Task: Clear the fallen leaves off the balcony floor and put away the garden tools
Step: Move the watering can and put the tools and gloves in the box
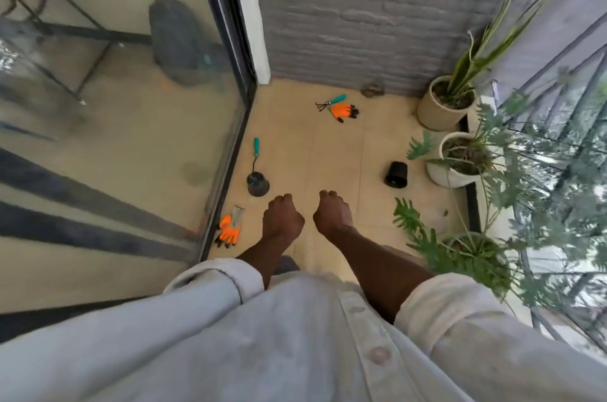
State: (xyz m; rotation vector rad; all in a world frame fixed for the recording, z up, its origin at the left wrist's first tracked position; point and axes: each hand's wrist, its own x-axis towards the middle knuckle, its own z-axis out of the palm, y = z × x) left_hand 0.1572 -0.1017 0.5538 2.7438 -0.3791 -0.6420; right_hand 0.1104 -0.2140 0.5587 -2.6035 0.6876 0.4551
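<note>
I stand on the beige tiled balcony floor (328, 152). My left hand (282, 219) and my right hand (332, 214) hang in front of me, both curled into fists and holding nothing. An orange glove (228, 231) lies by the glass door to the left of my left hand. A teal-handled tool (256, 147) sticks out of a small black pot (258, 184) just beyond it. Farther off lie a second orange glove (345, 111) and a teal-handled hand rake (330, 102). A brown dry leaf (372, 89) sits against the far wall.
A sliding glass door (131, 106) runs along the left. A grey brick wall (361, 14) closes the far end. Potted plants (441, 106) (456, 158) (469, 250) line the right railing. A black pot (396, 174) lies tipped on its side.
</note>
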